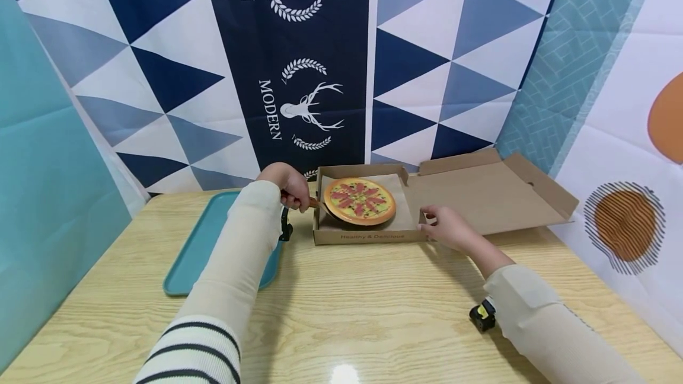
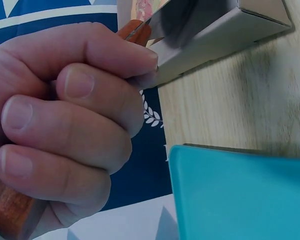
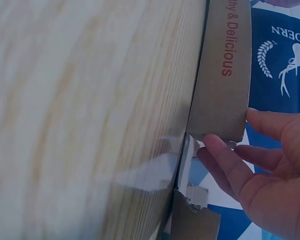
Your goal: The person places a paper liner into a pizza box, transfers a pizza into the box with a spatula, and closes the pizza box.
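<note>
My left hand (image 1: pixel 292 185) grips the wooden handle (image 2: pixel 14 207) of a pizza peel, fingers curled round it. The peel's grey metal blade (image 2: pixel 172 20) reaches over the box's left wall. A round pizza (image 1: pixel 360 201) with red and green topping lies over the blade, inside an open cardboard pizza box (image 1: pixel 368 237) lined with brown paper. At the box's front right corner, my right hand (image 1: pixel 445 227) pinches the wall. The right wrist view shows thumb and fingers of that right hand (image 3: pixel 270 165) on either side of the corner.
A teal tray (image 1: pixel 200 253) lies left of the box, partly under my left forearm. The box lid (image 1: pixel 480 194) is folded out flat to the right, near the side curtain. A patterned cloth (image 1: pixel 315 46) hangs behind the wooden table (image 1: pixel 373 313).
</note>
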{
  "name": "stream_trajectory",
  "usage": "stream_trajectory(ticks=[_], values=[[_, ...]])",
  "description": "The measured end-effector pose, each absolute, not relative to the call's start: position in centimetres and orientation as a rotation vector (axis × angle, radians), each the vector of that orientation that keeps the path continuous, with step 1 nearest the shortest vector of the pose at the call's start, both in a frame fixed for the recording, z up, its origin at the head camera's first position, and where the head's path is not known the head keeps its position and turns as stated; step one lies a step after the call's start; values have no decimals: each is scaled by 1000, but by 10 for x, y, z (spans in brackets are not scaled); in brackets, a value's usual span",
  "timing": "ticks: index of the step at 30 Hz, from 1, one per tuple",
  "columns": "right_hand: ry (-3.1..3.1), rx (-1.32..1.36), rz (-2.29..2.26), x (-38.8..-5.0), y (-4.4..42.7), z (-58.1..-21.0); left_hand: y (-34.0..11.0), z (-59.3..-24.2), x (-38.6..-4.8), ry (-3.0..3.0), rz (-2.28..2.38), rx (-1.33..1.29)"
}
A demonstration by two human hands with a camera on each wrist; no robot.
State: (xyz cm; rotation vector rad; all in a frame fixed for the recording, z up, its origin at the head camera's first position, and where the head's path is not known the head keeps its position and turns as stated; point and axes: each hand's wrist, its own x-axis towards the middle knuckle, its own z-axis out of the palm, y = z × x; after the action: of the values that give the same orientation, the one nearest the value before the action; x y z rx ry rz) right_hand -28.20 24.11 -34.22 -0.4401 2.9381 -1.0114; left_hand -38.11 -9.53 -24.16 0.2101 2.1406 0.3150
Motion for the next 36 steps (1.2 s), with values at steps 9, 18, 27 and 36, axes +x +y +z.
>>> stream_trajectory(ticks=[9, 18, 27, 36], values=[[2945, -427, -978, -282, 241, -342, -95, -249, -386, 2126, 343, 169], [2916, -420, -999, -280, 240, -340, -88, -241, -385, 2190, 201, 143], [2914, -429, -1010, -281, 240, -339, -86, -232, -379, 2457, 96, 204], [2901, -420, -1015, -281, 238, -339, -91, -238, -378, 2642, -42, 418]])
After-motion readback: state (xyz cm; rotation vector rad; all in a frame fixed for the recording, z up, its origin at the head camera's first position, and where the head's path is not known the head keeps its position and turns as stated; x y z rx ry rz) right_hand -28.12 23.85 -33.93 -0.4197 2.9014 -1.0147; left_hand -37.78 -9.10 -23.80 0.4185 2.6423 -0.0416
